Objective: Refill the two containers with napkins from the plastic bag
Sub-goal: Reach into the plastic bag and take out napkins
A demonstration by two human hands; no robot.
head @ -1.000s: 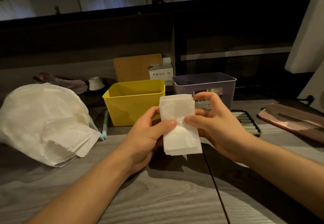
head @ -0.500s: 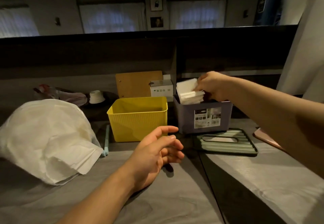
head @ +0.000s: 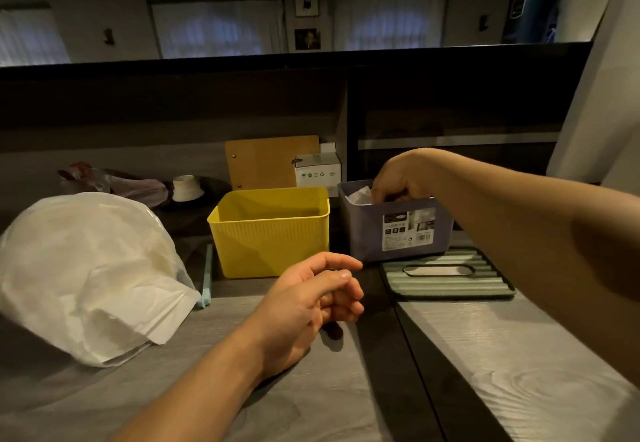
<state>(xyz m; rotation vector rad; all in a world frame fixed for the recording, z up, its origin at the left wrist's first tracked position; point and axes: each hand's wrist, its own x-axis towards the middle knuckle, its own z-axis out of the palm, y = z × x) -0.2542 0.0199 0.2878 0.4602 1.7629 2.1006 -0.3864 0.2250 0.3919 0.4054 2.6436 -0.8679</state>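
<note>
A yellow container (head: 273, 237) stands at the middle of the table, and I see nothing inside it. Right of it is a purple container (head: 367, 233) with a label on its front. My right hand (head: 403, 178) reaches down into the purple container, fingers closed on a stack of white napkins (head: 360, 196) whose top edge shows above the rim. My left hand (head: 311, 299) hovers over the table in front of the yellow container, fingers loosely curled, holding nothing. The clear plastic bag (head: 86, 268) of white napkins lies at the left.
A green ribbed lid (head: 446, 277) with a slot lies in front of the purple container. A light blue stick (head: 207, 277) rests beside the bag. Behind the containers are a wooden board (head: 270, 161), a small white box (head: 317, 169) and a dark partition wall.
My right hand has carried the napkin stack from in front of me into the purple container and pushed it down. My left hand let go and stays over the table.
</note>
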